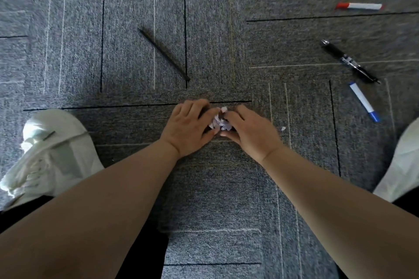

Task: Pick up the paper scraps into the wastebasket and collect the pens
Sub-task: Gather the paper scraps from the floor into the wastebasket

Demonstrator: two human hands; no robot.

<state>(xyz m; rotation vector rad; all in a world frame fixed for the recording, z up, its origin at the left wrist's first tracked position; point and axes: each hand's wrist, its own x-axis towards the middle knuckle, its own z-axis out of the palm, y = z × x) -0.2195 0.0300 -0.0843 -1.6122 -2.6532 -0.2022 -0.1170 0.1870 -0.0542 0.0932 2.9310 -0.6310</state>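
Down on the grey carpet tiles [215, 188], both hands meet in the middle! The left hand [189, 127] and the right hand [247, 131] close in from either side on a small heap of white paper scraps [219, 122]. Their fingers curl round it and the thumbs almost touch at the near edge. The heap sits on the carpet, mostly hidden under those fingers. One stray scrap [283, 128] lies loose just to the right of the right hand.

Now the surroundings. A black pencil [164, 54] lies on a diagonal beyond the left hand, apart from the heap. Off to the right there's a black gel pen [350, 61] with a clear barrel. Near its lower end lies a white marker with a blue cap [364, 101], close to the pen but not touching it. Farther out, top right, a white marker with a red cap [359, 6] lies crosswise.

A white shoe [52, 154] is planted beside the left forearm, and a second white shoe [401, 165] shows at the right edge, cut off by the frame.
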